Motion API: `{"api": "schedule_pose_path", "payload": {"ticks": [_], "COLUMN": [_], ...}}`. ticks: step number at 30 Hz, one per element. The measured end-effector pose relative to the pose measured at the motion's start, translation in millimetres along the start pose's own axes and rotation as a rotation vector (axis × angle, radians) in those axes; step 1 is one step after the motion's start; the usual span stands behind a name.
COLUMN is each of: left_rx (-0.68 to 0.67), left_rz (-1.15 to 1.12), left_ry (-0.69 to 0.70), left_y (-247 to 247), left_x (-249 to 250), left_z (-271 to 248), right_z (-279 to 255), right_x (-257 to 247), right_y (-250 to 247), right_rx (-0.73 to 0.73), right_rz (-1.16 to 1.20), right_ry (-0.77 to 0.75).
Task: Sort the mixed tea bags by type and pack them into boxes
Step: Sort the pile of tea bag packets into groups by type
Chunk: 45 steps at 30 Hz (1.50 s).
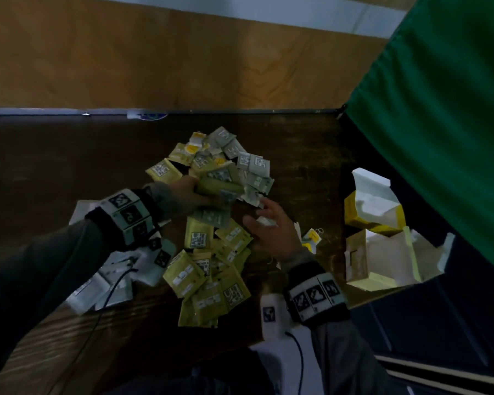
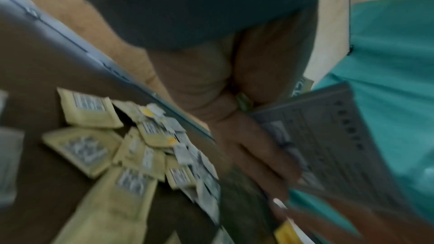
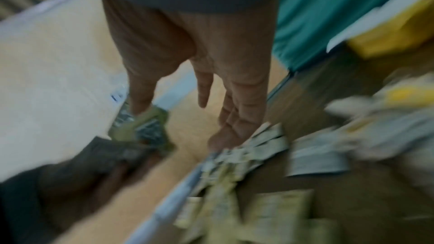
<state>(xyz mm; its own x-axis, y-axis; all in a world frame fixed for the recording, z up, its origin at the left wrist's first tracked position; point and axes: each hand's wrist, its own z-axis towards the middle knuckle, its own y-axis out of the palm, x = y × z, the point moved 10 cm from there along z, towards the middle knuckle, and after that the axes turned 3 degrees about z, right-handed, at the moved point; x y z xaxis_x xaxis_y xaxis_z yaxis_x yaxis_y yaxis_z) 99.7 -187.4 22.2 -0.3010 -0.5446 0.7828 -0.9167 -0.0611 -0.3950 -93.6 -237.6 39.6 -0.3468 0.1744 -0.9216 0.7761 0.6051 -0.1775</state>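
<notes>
A mixed pile of tea bag sachets [image 1: 211,252] lies on the dark wooden table [image 1: 69,155], with yellow-green ones near me and grey ones [image 1: 253,166] at the far side. My left hand [image 1: 200,192] grips a stack of sachets [image 1: 221,185] above the pile; in the left wrist view my left hand [image 2: 249,136] has its fingers curled round this stack [image 2: 324,136]. Just to the right of it, my right hand [image 1: 258,213] hovers over the pile with fingers spread. The blurred right wrist view shows my right hand [image 3: 234,103] with straight fingers holding nothing.
Two open boxes stand at the table's right edge, a yellow box [image 1: 374,209] and a pale box [image 1: 382,260] nearer me. White sachets [image 1: 111,280] lie under my left forearm. A green cloth [image 1: 439,109] hangs at the right. One loose tea bag [image 1: 311,238] lies beside my right hand.
</notes>
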Motion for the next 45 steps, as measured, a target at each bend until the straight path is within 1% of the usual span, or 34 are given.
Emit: {"api": "schedule_pose_path", "payload": {"ticks": [1,3,4,6,8,11,12,13,15,16,17,18,19,21,23,24,26,28,30,31,33,35,37,39,41,43,45], "left_rx": [-0.064,-0.164,-0.201,-0.230,-0.199,-0.144,-0.129,-0.117,-0.122,-0.144,-0.167,-0.174,-0.154,-0.040,0.061,0.075,0.079,0.068,0.044,0.037,0.043,0.080,0.139,0.200,0.261,0.307,0.325], "left_rz": [0.001,0.074,0.100,0.114,0.139,0.088,0.088,0.122,0.286,0.377,0.446,0.488,0.512,0.535,0.570,0.628,0.747,0.775,0.775,0.782,0.796,0.796,0.750,0.670,0.591,0.505,0.424], "left_ry": [0.029,0.065,0.073,0.070,0.066,0.025,0.007,0.004,0.026,0.044,0.064,0.081,0.110,0.199,0.256,0.236,0.141,0.054,0.015,-0.001,-0.043,-0.086,-0.119,-0.139,-0.156,-0.200,-0.255], "left_y": [10.9,28.8,36.0,42.7,41.7,41.5,43.6,47.4,60.1,69.3,77.0,81.4,81.3,68.7,53.1,47.6,35.3,24.0,18.6,17.0,14.6,12.3,8.0,0.5,-10.6,-21.5,-29.0], "left_x": [0.3,0.4,-0.4,-1.7,-5.1,-26.0,-36.7,-45.3,-57.0,-59.9,-61.2,-61.0,-57.9,-44.1,-33.5,-33.9,-42.5,-49.8,-55.0,-56.9,-61.0,-61.9,-60.6,-57.0,-50.8,-48.5,-50.2], "left_z": [-5.0,-15.0,-18.7,-24.9,-30.0,-37.7,-40.0,-42.8,-46.2,-46.4,-45.1,-42.6,-39.5,-31.7,-21.3,-13.8,5.5,21.7,33.6,38.2,45.7,52.9,58.5,62.8,66.0,69.4,74.5], "right_z": [2.0,2.5,2.2,1.0,-0.1,-1.7,-4.2,-6.8,-13.7,-17.1,-15.7,-12.7,-9.0,-1.7,3.4,5.9,9.5,12.1,12.2,12.9,18.1,29.6,46.0,66.6,89.8,115.3,139.3], "right_x": [-7.9,-20.3,-26.0,-29.4,-22.9,1.9,10.2,22.5,50.0,59.8,71.0,76.7,81.7,88.2,88.6,87.7,84.6,86.4,88.7,86.0,74.5,60.9,43.8,24.5,9.9,-0.1,-5.7], "right_y": [11.7,31.1,37.6,43.0,39.6,20.9,18.8,21.5,30.0,31.6,31.7,33.5,35.8,40.4,44.5,49.0,59.2,68.1,75.4,76.6,73.0,66.5,62.1,63.5,66.7,69.2,71.3], "right_rx": [-0.034,-0.097,-0.113,-0.100,-0.051,0.038,0.028,-0.026,-0.123,-0.126,-0.118,-0.106,-0.099,-0.094,-0.110,-0.136,-0.199,-0.261,-0.324,-0.319,-0.234,-0.141,-0.090,-0.096,-0.121,-0.120,-0.092], "right_rz": [0.025,0.003,-0.023,-0.064,-0.093,-0.138,-0.185,-0.251,-0.333,-0.365,-0.428,-0.490,-0.552,-0.711,-0.905,-0.975,-1.043,-1.076,-1.106,-1.121,-1.110,-1.028,-0.931,-0.943,-1.024,-1.083,-1.134], "right_ry": [-0.008,-0.033,-0.070,-0.142,-0.159,-0.101,-0.076,-0.026,0.113,0.172,0.191,0.170,0.140,0.102,0.073,0.042,0.001,-0.004,0.005,-0.009,-0.051,-0.061,-0.067,-0.116,-0.135,-0.114,-0.057]}}
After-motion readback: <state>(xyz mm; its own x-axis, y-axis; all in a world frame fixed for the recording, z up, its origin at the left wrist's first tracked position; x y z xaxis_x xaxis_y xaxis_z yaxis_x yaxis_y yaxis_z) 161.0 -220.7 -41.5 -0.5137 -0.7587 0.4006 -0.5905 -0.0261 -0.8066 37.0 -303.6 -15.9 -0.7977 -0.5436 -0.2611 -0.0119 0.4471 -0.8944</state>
